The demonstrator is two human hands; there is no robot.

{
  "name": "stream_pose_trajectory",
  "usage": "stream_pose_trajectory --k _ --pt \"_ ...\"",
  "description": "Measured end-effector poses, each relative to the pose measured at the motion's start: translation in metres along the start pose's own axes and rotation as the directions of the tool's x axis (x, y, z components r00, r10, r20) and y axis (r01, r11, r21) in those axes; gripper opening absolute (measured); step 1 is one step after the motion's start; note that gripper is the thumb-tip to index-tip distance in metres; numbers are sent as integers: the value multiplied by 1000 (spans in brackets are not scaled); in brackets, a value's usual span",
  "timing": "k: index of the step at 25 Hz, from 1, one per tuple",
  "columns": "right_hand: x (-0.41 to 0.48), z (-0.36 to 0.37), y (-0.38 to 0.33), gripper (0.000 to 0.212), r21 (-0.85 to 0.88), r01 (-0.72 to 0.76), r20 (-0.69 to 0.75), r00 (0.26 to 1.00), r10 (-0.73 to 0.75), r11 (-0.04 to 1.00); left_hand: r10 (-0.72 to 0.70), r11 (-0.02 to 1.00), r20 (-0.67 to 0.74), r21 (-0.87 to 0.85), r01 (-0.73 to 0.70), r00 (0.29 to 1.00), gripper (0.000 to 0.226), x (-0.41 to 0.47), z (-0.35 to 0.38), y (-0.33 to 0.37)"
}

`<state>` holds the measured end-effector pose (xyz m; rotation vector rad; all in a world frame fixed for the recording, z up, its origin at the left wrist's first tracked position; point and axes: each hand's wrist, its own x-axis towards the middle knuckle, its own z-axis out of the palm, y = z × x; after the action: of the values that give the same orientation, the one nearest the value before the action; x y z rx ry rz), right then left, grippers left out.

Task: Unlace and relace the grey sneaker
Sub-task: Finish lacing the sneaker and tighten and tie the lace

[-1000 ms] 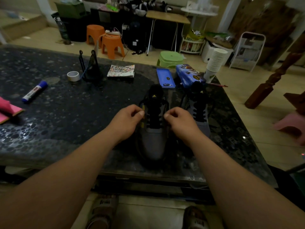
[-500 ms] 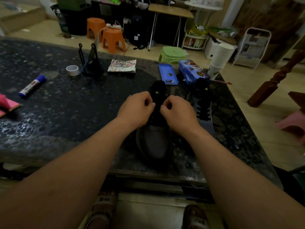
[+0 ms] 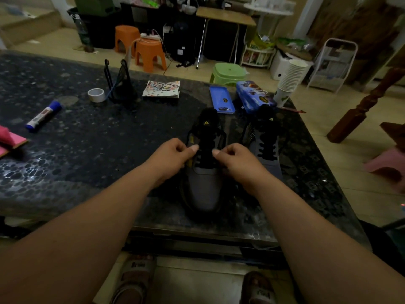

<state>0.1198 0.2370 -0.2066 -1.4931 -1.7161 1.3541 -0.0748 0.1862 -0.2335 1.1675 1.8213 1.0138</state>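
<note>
A grey sneaker point(image 3: 205, 187) with a black tongue and black lace point(image 3: 206, 159) stands on the dark speckled table point(image 3: 92, 150), toe toward me. My left hand point(image 3: 173, 156) is curled at the shoe's left eyelet row, thumb and fingers pinching the lace. My right hand point(image 3: 236, 160) is curled at the right eyelet row, pinching the lace too. The lace ends are hidden inside my fingers. A second grey sneaker point(image 3: 266, 148), laced, stands just to the right.
Beyond the shoes lie a blue tray point(image 3: 221, 99), a blue tin case point(image 3: 254, 97) and a stack of paper cups point(image 3: 289, 80). Further left are a patterned booklet point(image 3: 162, 88), a black stand point(image 3: 120, 82), a tape roll point(image 3: 96, 95), a marker point(image 3: 42, 116) and pink items point(image 3: 8, 141).
Both hands had come together over the tongue half a second ago; now they have drawn apart to the two sides of the shoe and slid nearer me.
</note>
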Motion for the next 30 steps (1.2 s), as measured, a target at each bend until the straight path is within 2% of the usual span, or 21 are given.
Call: stream_pose_trajectory --k 3,5,9,12,15,18,20,23,27,30 --pt "-6 -2 2 27 34 40 -1 999 -40 999 10 998 28 -61 -8 1000 51 -5 -1 4" --pt "-4 -2 5 20 33 29 8 1000 -29 999 29 999 22 -44 -28 999 56 -9 3 7" --pt "2 -1 3 15 64 2 -43 999 1 998 60 998 -68 0 -60 996 47 -8 6 7" --pt "4 -1 -10 19 -19 102 -113 988 -103 995 80 997 -68 -5 -81 994 42 -6 4 12" --pt "1 2 -20 36 -190 116 -82 988 -133 975 103 979 -42 182 -93 994 37 -1 2 25" --pt "2 2 -28 28 -386 106 -69 987 -143 916 132 914 -1 386 -122 991 27 1 0 42" --pt "2 1 -32 26 -474 134 -57 981 -183 870 118 897 3 429 -108 993 26 -1 0 47" --pt "2 0 -31 27 -510 157 -67 973 -221 846 103 849 13 520 -95 995 30 -8 2 49" --pt "-1 2 -21 24 -501 162 -99 965 -243 850 234 724 -67 678 -128 970 28 -17 9 46" --pt "-2 -1 -20 21 -449 185 -82 966 -246 874 241 795 -68 586 -157 968 30 -18 11 41"
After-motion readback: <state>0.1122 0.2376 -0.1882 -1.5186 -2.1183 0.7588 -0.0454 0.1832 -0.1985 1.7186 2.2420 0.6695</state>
